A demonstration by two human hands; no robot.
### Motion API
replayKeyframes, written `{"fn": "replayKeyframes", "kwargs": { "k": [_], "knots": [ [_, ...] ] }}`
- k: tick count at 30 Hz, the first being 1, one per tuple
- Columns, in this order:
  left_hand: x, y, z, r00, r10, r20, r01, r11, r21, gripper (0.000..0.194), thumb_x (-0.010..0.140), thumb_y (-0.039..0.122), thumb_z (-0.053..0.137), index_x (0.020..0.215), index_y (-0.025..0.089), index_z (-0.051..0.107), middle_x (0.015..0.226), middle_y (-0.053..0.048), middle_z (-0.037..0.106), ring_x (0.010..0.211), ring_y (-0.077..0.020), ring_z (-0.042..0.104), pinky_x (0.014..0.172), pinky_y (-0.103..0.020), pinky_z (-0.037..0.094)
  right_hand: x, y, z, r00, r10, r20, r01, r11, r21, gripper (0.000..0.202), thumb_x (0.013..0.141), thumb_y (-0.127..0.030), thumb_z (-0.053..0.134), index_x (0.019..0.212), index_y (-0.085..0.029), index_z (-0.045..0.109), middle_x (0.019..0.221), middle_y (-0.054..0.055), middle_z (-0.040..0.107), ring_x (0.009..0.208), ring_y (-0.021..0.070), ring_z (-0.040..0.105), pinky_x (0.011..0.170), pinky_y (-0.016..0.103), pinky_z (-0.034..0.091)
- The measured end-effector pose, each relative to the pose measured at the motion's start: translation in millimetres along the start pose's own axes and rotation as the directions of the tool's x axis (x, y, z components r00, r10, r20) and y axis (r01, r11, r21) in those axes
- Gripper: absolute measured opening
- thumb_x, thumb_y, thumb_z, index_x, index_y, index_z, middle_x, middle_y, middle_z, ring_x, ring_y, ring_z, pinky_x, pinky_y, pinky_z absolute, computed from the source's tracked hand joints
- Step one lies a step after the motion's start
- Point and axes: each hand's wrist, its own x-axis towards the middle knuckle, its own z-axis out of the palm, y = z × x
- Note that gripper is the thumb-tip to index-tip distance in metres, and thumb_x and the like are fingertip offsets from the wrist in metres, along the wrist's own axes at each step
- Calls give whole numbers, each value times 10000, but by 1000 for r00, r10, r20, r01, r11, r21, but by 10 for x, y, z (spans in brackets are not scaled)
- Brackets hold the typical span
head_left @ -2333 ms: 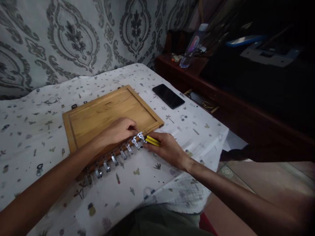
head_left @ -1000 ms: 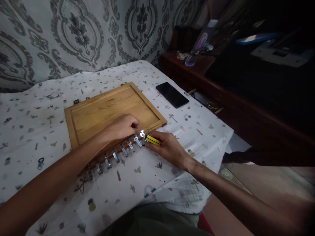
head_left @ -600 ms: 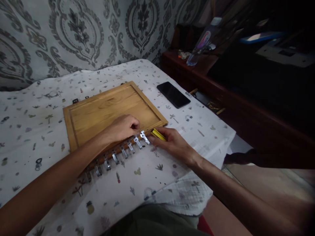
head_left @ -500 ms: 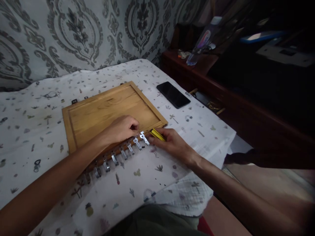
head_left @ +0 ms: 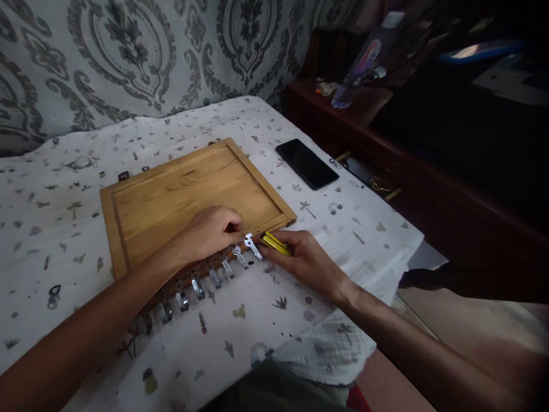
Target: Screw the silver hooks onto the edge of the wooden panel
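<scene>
A framed wooden panel [head_left: 193, 180] lies flat on the patterned cloth. Along its near edge runs a row of shiny metal clips [head_left: 215, 278], the rightmost metal clip [head_left: 253, 247] sitting at an angle. My left hand [head_left: 212, 232] rests over that edge with its fingers curled in a pinch; whatever is between the fingertips is hidden. Just right of the last clip, my right hand [head_left: 306, 254] grips a tool with a yellow and black handle [head_left: 277, 243], its tip close to the edge. The tool's exact kind cannot be made out.
A black phone [head_left: 306, 163] lies right of the panel on the cloth-covered table [head_left: 355, 234]. Beyond the table stands a dark red wooden desk [head_left: 412, 166] with a clear plastic bottle [head_left: 360, 66]. A grey patterned curtain [head_left: 128, 51] hangs behind.
The view has shifted slightly. Both hands stay at the panel's near edge, in nearly the same pose, with the yellow and black tool still in my right hand.
</scene>
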Motion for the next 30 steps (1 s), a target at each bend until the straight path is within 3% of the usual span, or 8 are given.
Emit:
{"fn": "replayKeyframes", "kwargs": {
  "k": [14, 19, 25, 30],
  "knots": [
    [-14, 35, -13, 1000, 5, 5, -5, 1000, -17, 185, 817, 143, 652, 633, 153, 628, 664, 9, 613, 653, -126, 532, 625, -276, 349, -26, -20, 15, 999, 31, 26, -32, 999, 29, 238, 877, -381, 623, 798, -171, 703, 732, 5, 623, 645, 116, 499, 593, 266, 480],
    [-22, 49, 0, 1000, 1, -10, -1, 1000, 8, 171, 815, 136, 655, 645, 150, 638, 656, 8, 611, 652, -128, 530, 623, -275, 341, -26, -18, 13, 1000, 6, 3, -6, 999, -41, 259, 894, -370, 603, 751, -173, 689, 711, 4, 629, 630, 115, 505, 588, 270, 457],
    [-35, 78, 0, 1000, -7, -11, 7, 1000, 4, 204, 814, 110, 630, 616, 149, 604, 624, 21, 562, 635, -121, 503, 608, -276, 317, -36, -64, -51, 999, -35, -6, 35, 997, -71, 221, 901, -364, 601, 829, -174, 688, 746, 14, 659, 668, 134, 559, 624, 274, 481],
    [-40, 75, 3, 1000, -20, -12, 20, 1000, 12, 189, 807, 108, 638, 628, 152, 598, 653, 16, 577, 658, -128, 504, 623, -283, 312, -84, -132, -112, 998, -54, -15, 50, 981, -189, 220, 901, -387, 635, 838, -178, 658, 677, -20, 575, 612, 110, 493, 563, 238, 419]
  ]
}}
